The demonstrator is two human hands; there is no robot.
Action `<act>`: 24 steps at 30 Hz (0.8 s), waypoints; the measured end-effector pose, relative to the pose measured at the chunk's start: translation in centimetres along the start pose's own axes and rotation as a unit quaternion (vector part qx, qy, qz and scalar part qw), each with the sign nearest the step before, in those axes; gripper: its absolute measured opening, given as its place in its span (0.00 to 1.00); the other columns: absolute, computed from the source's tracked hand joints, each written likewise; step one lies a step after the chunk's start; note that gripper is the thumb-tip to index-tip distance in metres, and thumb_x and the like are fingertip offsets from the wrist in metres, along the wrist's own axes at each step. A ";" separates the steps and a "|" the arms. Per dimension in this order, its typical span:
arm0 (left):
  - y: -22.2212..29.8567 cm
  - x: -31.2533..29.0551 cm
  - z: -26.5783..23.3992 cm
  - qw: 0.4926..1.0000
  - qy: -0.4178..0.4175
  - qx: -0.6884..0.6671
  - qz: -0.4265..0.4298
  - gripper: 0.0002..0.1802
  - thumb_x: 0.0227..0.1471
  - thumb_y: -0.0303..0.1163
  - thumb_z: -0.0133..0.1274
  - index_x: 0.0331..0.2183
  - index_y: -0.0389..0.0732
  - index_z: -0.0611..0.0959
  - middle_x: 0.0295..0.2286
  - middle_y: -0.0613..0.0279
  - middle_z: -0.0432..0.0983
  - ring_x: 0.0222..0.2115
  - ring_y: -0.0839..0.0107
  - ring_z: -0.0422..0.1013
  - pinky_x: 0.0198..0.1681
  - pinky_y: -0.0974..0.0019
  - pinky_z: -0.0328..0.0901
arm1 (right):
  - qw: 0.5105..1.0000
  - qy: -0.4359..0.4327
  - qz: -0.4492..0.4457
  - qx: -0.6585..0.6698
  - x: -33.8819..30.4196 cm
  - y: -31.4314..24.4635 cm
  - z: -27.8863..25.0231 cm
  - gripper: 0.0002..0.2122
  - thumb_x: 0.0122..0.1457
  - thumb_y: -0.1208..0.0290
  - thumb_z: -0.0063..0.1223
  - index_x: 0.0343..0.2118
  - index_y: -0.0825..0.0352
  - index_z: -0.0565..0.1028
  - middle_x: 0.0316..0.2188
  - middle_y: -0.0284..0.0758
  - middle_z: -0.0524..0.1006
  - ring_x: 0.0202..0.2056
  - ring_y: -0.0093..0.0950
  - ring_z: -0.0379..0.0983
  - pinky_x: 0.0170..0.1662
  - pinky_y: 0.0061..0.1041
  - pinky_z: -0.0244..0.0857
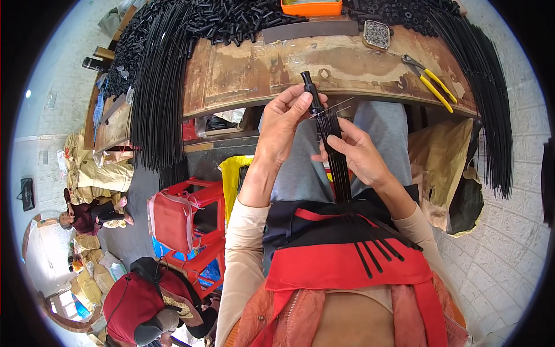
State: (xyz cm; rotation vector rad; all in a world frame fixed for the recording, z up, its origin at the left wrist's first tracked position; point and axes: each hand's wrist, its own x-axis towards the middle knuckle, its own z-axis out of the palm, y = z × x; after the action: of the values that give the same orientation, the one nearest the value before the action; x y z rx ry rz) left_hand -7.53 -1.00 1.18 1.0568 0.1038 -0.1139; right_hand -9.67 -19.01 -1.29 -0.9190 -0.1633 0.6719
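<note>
My left hand (284, 118) is closed around a black plastic tube (310, 87) with a flared top, which looks like an umbrella runner. Thumb and fingers pinch it near its lower end, just off the table's front edge. Below it hangs a bundle of thin black rods (340, 173), like umbrella ribs, fanned close together at the tube. My right hand (359, 153) grips this bundle from the right, its fingers partly hidden behind the rods. A fine metal wire (341, 108) sticks out to the right where rods and tube meet. Several dark rod ends (376, 257) lie across my red apron (329, 263).
The worn wooden table (231, 75) bears heaped black tubes (225, 23), a grey strip (310, 31), a tin of small metal parts (376, 35), and yellow-handled pliers (433, 87). Long rods hang over its edge left (159, 98) and right (485, 87). Red stools (199, 214) and a bending person (139, 306) are left.
</note>
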 end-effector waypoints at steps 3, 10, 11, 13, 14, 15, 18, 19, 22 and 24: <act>-0.2 -0.1 0.4 0.999 0.015 0.021 0.020 0.16 0.55 0.31 0.57 0.44 0.35 0.78 0.35 0.57 0.80 0.36 0.74 0.75 0.43 0.70 0.68 | 1.000 0.001 -0.005 0.001 0.0 -0.2 -0.1 0.17 0.64 0.73 0.47 0.55 0.68 0.64 0.31 0.32 0.73 0.32 0.22 0.72 0.47 0.38 0.71; 0.3 -0.9 1.4 0.986 0.105 0.110 0.065 0.16 0.54 0.28 0.57 0.45 0.34 0.78 0.33 0.58 0.81 0.33 0.77 0.75 0.40 0.73 0.68 | 1.000 0.009 -0.001 -0.010 0.3 -0.2 0.3 0.17 0.63 0.74 0.47 0.55 0.69 0.65 0.32 0.32 0.73 0.33 0.22 0.72 0.47 0.37 0.72; 0.5 -1.0 1.2 0.991 0.095 0.083 0.047 0.17 0.54 0.28 0.57 0.45 0.33 0.77 0.35 0.56 0.80 0.35 0.76 0.75 0.41 0.72 0.68 | 1.000 0.008 -0.002 -0.010 0.3 -0.3 0.3 0.17 0.63 0.74 0.47 0.55 0.69 0.65 0.32 0.32 0.73 0.33 0.22 0.72 0.47 0.37 0.72; 0.6 -1.3 1.0 0.995 0.082 0.057 0.027 0.17 0.53 0.27 0.57 0.45 0.33 0.77 0.38 0.55 0.79 0.36 0.74 0.75 0.43 0.71 0.68 | 1.000 0.005 0.000 -0.002 0.2 -0.4 0.2 0.17 0.64 0.74 0.47 0.55 0.69 0.65 0.32 0.32 0.73 0.33 0.22 0.72 0.47 0.37 0.72; 0.7 -1.8 0.9 0.997 0.060 0.029 0.043 0.17 0.53 0.26 0.58 0.44 0.32 0.76 0.41 0.54 0.76 0.39 0.72 0.74 0.45 0.70 0.67 | 1.000 0.006 -0.001 -0.001 0.2 -0.4 0.1 0.17 0.64 0.74 0.47 0.55 0.69 0.65 0.32 0.32 0.73 0.33 0.22 0.72 0.47 0.37 0.72; 0.9 -2.3 0.8 0.998 0.037 0.002 0.058 0.16 0.52 0.25 0.58 0.43 0.32 0.75 0.45 0.52 0.74 0.41 0.69 0.74 0.47 0.69 0.67 | 1.000 0.005 -0.001 -0.003 0.1 -0.3 0.2 0.17 0.64 0.74 0.47 0.55 0.69 0.65 0.32 0.32 0.73 0.33 0.22 0.72 0.47 0.37 0.72; 0.1 -3.3 0.5 0.993 0.020 0.069 0.093 0.14 0.49 0.20 0.59 0.38 0.35 0.74 0.48 0.52 0.70 0.45 0.67 0.72 0.50 0.66 0.66 | 1.000 0.004 -0.003 -0.002 0.4 -0.1 0.2 0.16 0.64 0.74 0.47 0.54 0.69 0.65 0.32 0.32 0.73 0.33 0.22 0.72 0.47 0.37 0.72; 0.0 -3.4 0.7 0.986 0.015 0.117 0.115 0.12 0.49 0.18 0.59 0.36 0.35 0.75 0.47 0.52 0.71 0.45 0.67 0.72 0.49 0.66 0.66 | 1.000 0.003 -0.003 0.001 0.5 0.0 0.2 0.16 0.64 0.74 0.47 0.54 0.69 0.65 0.32 0.32 0.72 0.33 0.22 0.72 0.47 0.37 0.72; -0.3 -2.9 0.0 0.985 0.037 0.132 0.106 0.08 0.49 0.18 0.58 0.33 0.35 0.76 0.45 0.52 0.74 0.43 0.67 0.73 0.50 0.66 0.67 | 1.000 0.000 0.001 0.002 0.4 0.0 0.1 0.16 0.64 0.74 0.47 0.53 0.69 0.66 0.32 0.32 0.72 0.33 0.22 0.72 0.47 0.37 0.71; -0.6 -2.6 -0.6 0.984 0.041 0.140 0.102 0.06 0.50 0.19 0.57 0.32 0.34 0.77 0.44 0.51 0.74 0.44 0.65 0.74 0.50 0.64 0.67 | 1.000 -0.008 0.000 0.005 0.3 -0.2 0.1 0.15 0.64 0.74 0.46 0.53 0.69 0.66 0.32 0.32 0.72 0.33 0.22 0.72 0.47 0.37 0.71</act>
State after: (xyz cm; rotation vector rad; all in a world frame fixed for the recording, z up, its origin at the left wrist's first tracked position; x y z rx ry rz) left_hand -10.23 -0.66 0.76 1.3473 0.0537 0.1046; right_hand -9.38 -18.84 -1.13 -0.9050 -0.1741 0.6789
